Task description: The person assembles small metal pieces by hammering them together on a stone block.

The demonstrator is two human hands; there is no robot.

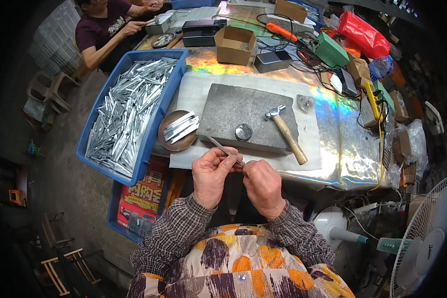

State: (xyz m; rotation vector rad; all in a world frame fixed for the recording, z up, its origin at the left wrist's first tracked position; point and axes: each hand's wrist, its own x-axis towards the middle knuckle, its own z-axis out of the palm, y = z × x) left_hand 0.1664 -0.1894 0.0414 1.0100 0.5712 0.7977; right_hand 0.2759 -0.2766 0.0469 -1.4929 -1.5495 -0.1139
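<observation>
My left hand point(211, 173) pinches a thin metal strip point(218, 144) just in front of the table's near edge. My right hand point(264, 185) is closed at the strip's other end, its fingertips partly hidden. Beyond my hands lies a grey stone block point(228, 111). On it rest a small round dark metal piece point(243, 131) and a hammer point(286, 134) with a wooden handle that juts over the block's near edge. To the left, a round brown dish point(170, 142) holds several similar silvery strips point(182, 127).
A blue crate point(98, 168) heaped with metal strips point(134, 109) stands at the left. Far back are a cardboard box point(234, 45), an orange tool point(281, 32) with cables, and a red bag point(363, 35). A fan point(424, 248) stands lower right. Another person point(102, 27) works far left.
</observation>
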